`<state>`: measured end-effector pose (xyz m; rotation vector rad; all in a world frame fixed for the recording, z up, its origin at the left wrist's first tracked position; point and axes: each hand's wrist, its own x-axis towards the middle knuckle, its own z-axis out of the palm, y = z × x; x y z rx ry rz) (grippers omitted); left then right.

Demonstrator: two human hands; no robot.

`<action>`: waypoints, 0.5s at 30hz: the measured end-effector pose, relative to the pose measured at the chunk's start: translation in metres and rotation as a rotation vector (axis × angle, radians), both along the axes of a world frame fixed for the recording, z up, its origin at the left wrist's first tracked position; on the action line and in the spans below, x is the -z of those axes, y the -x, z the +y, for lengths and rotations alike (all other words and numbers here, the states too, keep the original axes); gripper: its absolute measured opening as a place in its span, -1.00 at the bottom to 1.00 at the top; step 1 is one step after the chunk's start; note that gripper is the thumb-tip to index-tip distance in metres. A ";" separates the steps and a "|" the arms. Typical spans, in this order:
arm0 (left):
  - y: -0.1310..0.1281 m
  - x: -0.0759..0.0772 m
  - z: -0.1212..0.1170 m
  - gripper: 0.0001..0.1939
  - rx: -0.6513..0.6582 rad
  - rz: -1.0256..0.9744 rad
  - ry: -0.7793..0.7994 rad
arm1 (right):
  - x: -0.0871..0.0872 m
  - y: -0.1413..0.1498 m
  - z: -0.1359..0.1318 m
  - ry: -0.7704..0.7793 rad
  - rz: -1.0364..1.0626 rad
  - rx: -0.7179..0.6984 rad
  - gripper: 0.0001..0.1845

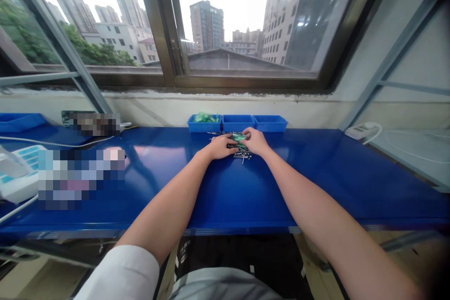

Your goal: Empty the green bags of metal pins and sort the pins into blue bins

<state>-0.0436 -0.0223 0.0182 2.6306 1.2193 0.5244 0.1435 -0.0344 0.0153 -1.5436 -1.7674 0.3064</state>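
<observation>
A pile of small shiny metal pieces (242,154), which look like screws or pins, lies on the blue table in front of me. Some clear green pieces (239,138) are among them, between my hands. My left hand (222,147) reaches over the pile's left side, its fingers curled down into the metal pieces; what they grip is too small to make out. At the pile's right side, my right hand (256,141) has its thumb and fingers closed on a green piece. The fingertips of both hands are close together.
Behind the pile stand three blue bins: the left bin (205,126) holds green pieces, beside a middle bin (238,123) and a right bin (270,123). A power strip (363,130) lies at the right. Cables, a blue tray (21,122) and blurred items occupy the left.
</observation>
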 end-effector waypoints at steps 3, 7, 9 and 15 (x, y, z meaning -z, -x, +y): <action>0.000 -0.001 0.000 -0.58 -0.005 -0.013 -0.015 | 0.001 -0.001 0.002 -0.030 0.090 0.000 -0.75; -0.001 -0.001 0.003 -0.64 -0.041 -0.117 -0.054 | -0.003 -0.001 0.002 -0.076 0.168 0.026 -0.79; -0.001 0.000 0.005 -0.63 -0.094 -0.193 -0.057 | -0.004 -0.001 0.001 -0.115 0.213 0.013 -0.80; -0.002 0.000 0.005 -0.48 -0.117 -0.390 -0.087 | -0.005 0.001 0.000 -0.244 0.329 -0.155 -0.87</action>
